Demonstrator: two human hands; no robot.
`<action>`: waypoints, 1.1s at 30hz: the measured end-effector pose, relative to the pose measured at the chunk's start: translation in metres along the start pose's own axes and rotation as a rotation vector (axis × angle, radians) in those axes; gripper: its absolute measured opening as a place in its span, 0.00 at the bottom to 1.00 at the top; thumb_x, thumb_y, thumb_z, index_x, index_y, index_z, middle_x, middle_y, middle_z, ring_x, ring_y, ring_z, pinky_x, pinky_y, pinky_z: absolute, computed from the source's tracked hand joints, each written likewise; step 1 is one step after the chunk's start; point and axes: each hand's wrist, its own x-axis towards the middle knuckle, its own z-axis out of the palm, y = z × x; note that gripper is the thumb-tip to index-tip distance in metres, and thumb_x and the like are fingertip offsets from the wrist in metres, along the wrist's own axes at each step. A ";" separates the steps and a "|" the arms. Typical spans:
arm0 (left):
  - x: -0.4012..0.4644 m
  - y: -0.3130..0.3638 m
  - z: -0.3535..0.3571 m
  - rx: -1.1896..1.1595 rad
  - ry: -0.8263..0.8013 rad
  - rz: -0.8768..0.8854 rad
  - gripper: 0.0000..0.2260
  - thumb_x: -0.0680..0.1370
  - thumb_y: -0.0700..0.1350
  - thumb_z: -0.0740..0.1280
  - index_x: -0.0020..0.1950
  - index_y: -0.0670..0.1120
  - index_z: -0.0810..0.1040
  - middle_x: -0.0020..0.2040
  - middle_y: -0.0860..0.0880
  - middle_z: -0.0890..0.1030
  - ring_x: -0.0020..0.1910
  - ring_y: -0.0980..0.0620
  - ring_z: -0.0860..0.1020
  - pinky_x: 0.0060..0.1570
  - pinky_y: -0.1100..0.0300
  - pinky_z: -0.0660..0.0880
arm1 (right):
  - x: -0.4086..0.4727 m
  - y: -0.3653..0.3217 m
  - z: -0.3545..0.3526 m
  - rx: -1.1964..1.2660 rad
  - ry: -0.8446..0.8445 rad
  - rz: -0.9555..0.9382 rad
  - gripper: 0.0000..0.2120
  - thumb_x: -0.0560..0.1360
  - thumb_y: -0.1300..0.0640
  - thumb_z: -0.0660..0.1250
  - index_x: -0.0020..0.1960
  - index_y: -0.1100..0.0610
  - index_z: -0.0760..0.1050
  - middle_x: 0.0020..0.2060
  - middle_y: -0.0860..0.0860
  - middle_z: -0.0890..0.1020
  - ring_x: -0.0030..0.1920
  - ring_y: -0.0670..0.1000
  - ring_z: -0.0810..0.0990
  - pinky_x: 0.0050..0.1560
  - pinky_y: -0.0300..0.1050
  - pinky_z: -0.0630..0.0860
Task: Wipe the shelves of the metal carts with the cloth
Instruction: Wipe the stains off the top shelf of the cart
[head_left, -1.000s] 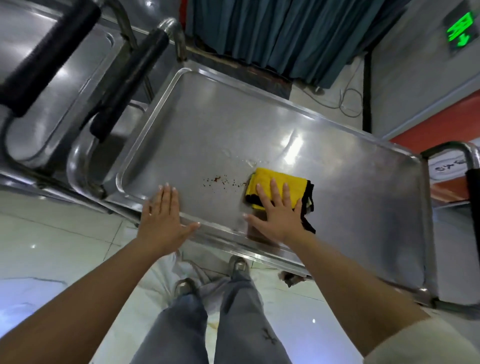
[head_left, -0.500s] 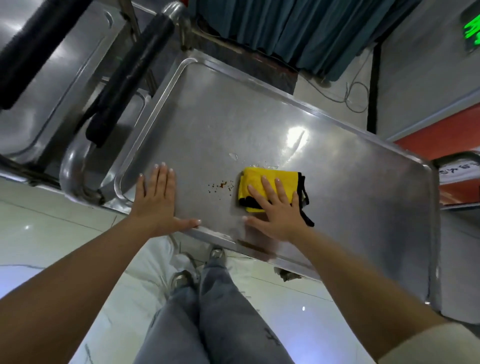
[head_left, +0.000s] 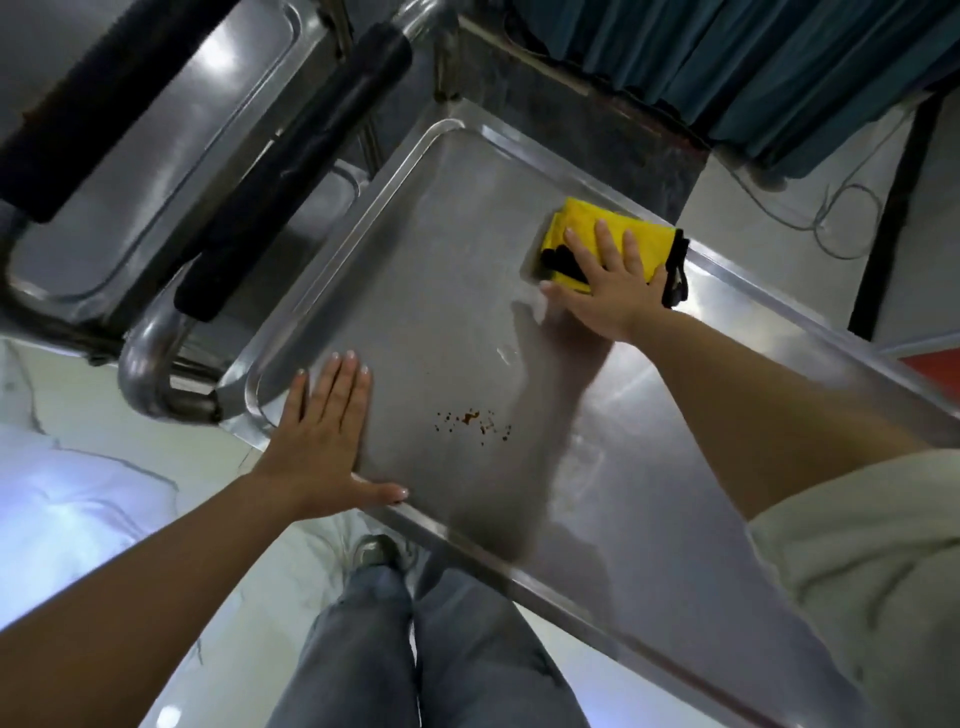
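Observation:
A steel cart's top shelf (head_left: 441, 249) fills the middle of the view, with a raised rim all round. My right hand (head_left: 605, 283) lies flat, fingers spread, pressing a folded yellow cloth with black trim (head_left: 636, 234) against the shelf near its far rim. My left hand (head_left: 322, 441) rests flat and open on the shelf's near left corner, thumb along the near rim. A patch of small brown specks (head_left: 470, 418) lies on the metal between my hands, untouched by the cloth.
A second steel cart (head_left: 171, 109) stands to the left, its black-padded handles (head_left: 291, 171) close to this shelf's left end. A dark teal curtain (head_left: 753, 62) hangs behind, with a loose cable (head_left: 841, 218) on the pale tiled floor. My legs and shoes stand below the near rim.
My right hand has slid the yellow cloth away from me, from beside the brown specks to the shelf's far rim. My left hand has stayed at the near left corner.

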 end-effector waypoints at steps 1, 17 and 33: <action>0.001 0.001 -0.001 0.002 -0.007 -0.004 0.61 0.59 0.84 0.42 0.72 0.41 0.24 0.73 0.43 0.24 0.72 0.44 0.25 0.73 0.41 0.34 | 0.009 0.001 -0.006 0.018 0.003 0.019 0.40 0.64 0.19 0.45 0.73 0.30 0.40 0.77 0.42 0.38 0.76 0.54 0.34 0.68 0.71 0.37; 0.014 0.001 -0.017 0.017 -0.049 0.023 0.61 0.56 0.84 0.39 0.68 0.42 0.19 0.69 0.42 0.19 0.67 0.44 0.19 0.70 0.41 0.28 | -0.144 -0.054 0.064 0.010 -0.029 -0.097 0.44 0.63 0.20 0.39 0.74 0.35 0.35 0.75 0.44 0.31 0.74 0.54 0.28 0.70 0.69 0.33; 0.002 -0.054 -0.036 0.149 -0.018 0.308 0.49 0.65 0.75 0.29 0.76 0.43 0.32 0.77 0.44 0.33 0.76 0.47 0.33 0.75 0.49 0.37 | -0.142 -0.150 0.080 0.173 -0.052 0.197 0.41 0.67 0.21 0.46 0.74 0.33 0.37 0.75 0.42 0.32 0.74 0.54 0.28 0.69 0.70 0.33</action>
